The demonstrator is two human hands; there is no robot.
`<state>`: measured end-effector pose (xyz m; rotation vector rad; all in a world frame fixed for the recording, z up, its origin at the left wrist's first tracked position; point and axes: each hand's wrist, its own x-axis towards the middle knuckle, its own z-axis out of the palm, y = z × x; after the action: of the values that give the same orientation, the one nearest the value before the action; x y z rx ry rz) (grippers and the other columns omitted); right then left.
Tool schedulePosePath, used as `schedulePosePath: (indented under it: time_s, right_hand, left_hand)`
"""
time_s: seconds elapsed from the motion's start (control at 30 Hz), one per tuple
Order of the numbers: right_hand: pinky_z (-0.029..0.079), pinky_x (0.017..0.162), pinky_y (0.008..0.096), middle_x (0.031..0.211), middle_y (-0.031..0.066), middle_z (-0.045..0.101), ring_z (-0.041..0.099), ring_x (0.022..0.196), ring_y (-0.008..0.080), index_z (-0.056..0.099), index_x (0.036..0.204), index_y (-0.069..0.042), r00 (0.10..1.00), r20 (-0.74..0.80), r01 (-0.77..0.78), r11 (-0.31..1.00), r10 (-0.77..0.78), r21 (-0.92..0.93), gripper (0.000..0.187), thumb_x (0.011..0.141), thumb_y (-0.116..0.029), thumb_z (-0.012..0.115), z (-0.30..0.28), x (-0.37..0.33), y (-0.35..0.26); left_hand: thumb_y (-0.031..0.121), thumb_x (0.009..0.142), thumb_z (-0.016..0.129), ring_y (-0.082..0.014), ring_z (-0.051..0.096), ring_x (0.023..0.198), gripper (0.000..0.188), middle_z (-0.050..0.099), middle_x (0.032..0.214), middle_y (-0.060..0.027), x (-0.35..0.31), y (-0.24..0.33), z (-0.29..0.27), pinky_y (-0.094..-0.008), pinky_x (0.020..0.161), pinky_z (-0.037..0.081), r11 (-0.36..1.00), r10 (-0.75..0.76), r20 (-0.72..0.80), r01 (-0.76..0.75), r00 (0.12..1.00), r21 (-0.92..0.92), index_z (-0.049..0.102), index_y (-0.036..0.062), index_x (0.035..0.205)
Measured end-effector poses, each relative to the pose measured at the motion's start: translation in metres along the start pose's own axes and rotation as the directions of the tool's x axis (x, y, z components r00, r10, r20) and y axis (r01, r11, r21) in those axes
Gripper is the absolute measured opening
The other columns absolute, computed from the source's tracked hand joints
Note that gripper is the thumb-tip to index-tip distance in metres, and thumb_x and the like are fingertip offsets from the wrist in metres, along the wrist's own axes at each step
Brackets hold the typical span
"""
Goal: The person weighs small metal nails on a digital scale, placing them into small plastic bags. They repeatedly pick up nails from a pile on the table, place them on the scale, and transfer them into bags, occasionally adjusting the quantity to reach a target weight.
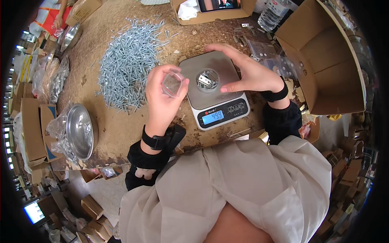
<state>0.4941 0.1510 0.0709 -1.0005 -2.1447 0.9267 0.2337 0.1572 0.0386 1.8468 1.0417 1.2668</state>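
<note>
Parts cup (208, 90) is placed on the scale (222, 117), where weighing appears to be under way. Beside the scale's left edge, a clear container (173, 84) is grasped by the left hand (159, 94); over the scale's right side, the right hand (258, 76) is spread, nothing grasped. Next, gentle, spill-free handling seems required.

Lit digits on scale (210, 101) display (213, 117); lettering on bottle label (278, 8).
</note>
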Motion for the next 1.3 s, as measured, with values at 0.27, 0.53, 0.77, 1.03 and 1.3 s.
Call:
schedulePosePath:
  time_s: [0.27, 0.53, 0.77, 1.03, 1.3]
  right_hand:
    - [0.032, 0.115, 0.0412, 0.147, 0.0141, 0.043, 0.038, 0.138, 0.0311, 0.033, 0.149, -0.005, 0.999, 0.038, -0.015, 1.0, 0.016, -0.023, 0.096, 0.068, -0.015, 0.084, 0.012, 0.001, 0.003]
    - [0.047, 0.094, 0.0434, 0.113, 0.0143, 0.066, 0.061, 0.107, 0.0362, 0.042, 0.144, -0.01, 0.998, -0.044, -0.039, 0.992, 0.034, -0.12, 0.089, 0.065, -0.017, 0.08, 0.025, 0.009, -0.011]
    - [0.053, 0.073, 0.0394, 0.092, 0.0104, 0.068, 0.067, 0.081, 0.0338, 0.049, 0.141, -0.01, 0.971, -0.18, 0.112, 0.966, -0.156, -0.232, 0.089, 0.058, -0.021, 0.077, 0.017, 0.0, -0.036]
    - [0.048, 0.052, 0.0404, 0.062, 0.0122, 0.062, 0.063, 0.057, 0.0347, 0.046, 0.139, -0.008, 0.984, -0.138, 0.085, 0.974, -0.116, -0.211, 0.084, 0.067, -0.037, 0.077, 0.019, -0.004, -0.045]
    - [0.047, 0.051, 0.0358, 0.061, 0.0107, 0.061, 0.062, 0.054, 0.0313, 0.046, 0.142, -0.008, 0.996, -0.092, -0.005, 0.986, -0.011, -0.169, 0.087, 0.069, -0.042, 0.076, 0.019, -0.005, -0.045]
  left_hand:
    - [-0.001, 0.078, 0.075, -0.0131, 0.06, 0.086, 0.031, 0.061, 0.085, -0.0016, 0.002, -0.002, 0.0, -0.0292, 0.082, 0.047, 0.978, 0.103, 0.043, -0.109, 0.994, 0.179, 0.059, 0.0055, 0.103]
    - [0.005, 0.07, 0.075, -0.0283, 0.058, 0.092, 0.033, 0.064, 0.087, -0.0053, 0.005, 0.001, 0.001, -0.0406, 0.091, 0.041, 0.832, 0.166, 0.254, -0.274, 0.953, 0.483, 0.063, 0.0078, 0.1]
    - [-0.002, 0.072, 0.074, -0.0121, 0.063, 0.093, 0.04, 0.065, 0.1, -0.005, -0.015, -0.002, 0.039, -0.0279, 0.082, 0.05, 0.864, -0.179, 0.415, 0.344, 0.892, -0.368, 0.057, 0.0029, 0.108]
    - [0.009, 0.075, 0.08, -0.0142, 0.06, 0.109, 0.058, 0.062, 0.118, -0.0063, -0.02, 0.004, 0.047, -0.0317, 0.095, 0.048, 0.805, -0.153, 0.541, 0.422, 0.827, -0.417, 0.053, -0.0001, 0.125]
    - [0.02, 0.077, 0.081, -0.0183, 0.06, 0.114, 0.064, 0.063, 0.122, -0.0094, -0.022, 0.004, 0.045, -0.035, 0.098, 0.046, 0.847, -0.126, 0.566, 0.385, 0.815, -0.366, 0.052, -0.0006, 0.13]
